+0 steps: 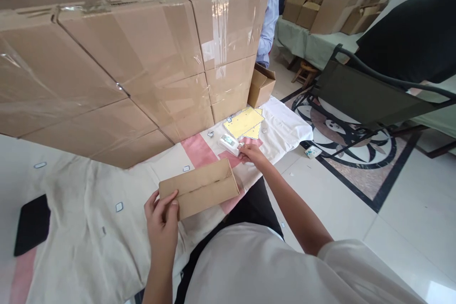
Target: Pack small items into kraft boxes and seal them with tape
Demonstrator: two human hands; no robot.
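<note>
My left hand (162,221) grips the left end of a flat, closed cardboard box (204,187), thumb and fingers on its top and edge. A seam runs lengthwise along the box's upper face. To the right of the box, my right hand (252,154) pinches the narrow end of a small white bottle (228,144) with a greenish label. The bottle lies on its side on the cloth. Just beyond it are overlapping yellow sheets (244,122), some with jagged edges. The fingertips of my right hand are partly hidden.
Large taped cartons (135,52) form a wall along the table's far side. An open carton (261,85) stands at its right end. A black flat object (33,224) lies at left on the patterned cloth (96,247). Other people sit beyond, near a dark folding chair (370,80).
</note>
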